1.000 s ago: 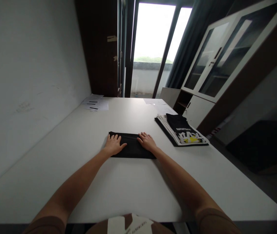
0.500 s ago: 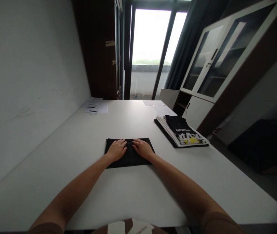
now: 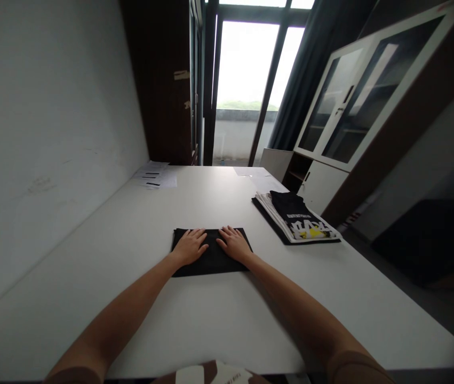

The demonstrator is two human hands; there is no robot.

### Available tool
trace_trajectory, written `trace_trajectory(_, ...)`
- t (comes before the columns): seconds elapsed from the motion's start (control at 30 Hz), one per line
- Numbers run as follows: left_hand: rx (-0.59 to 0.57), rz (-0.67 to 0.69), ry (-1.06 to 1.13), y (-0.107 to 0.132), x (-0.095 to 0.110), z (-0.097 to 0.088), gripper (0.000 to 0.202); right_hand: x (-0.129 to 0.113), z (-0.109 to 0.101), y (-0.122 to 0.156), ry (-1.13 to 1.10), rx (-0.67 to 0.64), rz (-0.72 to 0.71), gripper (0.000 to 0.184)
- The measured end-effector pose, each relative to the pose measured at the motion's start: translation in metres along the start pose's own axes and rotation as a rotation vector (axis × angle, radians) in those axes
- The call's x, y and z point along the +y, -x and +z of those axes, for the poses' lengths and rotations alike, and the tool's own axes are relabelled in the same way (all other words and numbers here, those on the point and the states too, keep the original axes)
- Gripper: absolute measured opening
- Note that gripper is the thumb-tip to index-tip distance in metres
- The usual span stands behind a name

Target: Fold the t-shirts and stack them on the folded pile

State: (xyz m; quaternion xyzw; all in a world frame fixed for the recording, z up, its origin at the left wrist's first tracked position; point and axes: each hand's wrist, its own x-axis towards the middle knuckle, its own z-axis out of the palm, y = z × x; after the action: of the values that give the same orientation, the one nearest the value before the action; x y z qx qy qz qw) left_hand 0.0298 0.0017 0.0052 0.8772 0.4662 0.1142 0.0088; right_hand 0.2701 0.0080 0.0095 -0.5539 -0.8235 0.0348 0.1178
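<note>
A folded black garment [image 3: 212, 260] lies flat on the white table [image 3: 210, 314] in front of me. My left hand [image 3: 190, 246] rests palm down on its left half, fingers stretched out. My right hand [image 3: 233, 244] lies flat on its right half, fingers spread, close beside the left hand. Neither hand grips the cloth; both press on top of it.
A stack of folded shirts [image 3: 296, 218], black on top with white and yellow print, sits at the table's right edge. Papers [image 3: 154, 175] lie at the far left corner by the wall, more sheets [image 3: 253, 172] at the far end. A glass-door cabinet [image 3: 355, 106] stands to the right.
The garment has been pulled slightly toward me and my hands have come closer together on it; in the last half second they barely shifted.
</note>
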Motion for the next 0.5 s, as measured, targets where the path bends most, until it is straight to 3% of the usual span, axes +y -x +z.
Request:
trace_trajectory(0.1, -0.052, 0.045, 0.016, 0.003, 0.001, -0.003, 0.071, 0.000, 0.000, 0.002, 0.016, 0.026, 0.040, 0.060)
trace_trajectory(0.3, -0.122, 0.032, 0.037, 0.004, -0.002, -0.003, 0.082, 0.002, -0.002, 0.004, -0.054, 0.029, -0.141, 0.068)
trace_trajectory(0.5, -0.224, 0.029, 0.090, 0.000, -0.006, -0.002, 0.092, 0.014, 0.002, -0.001, -0.086, -0.032, -0.009, 0.068)
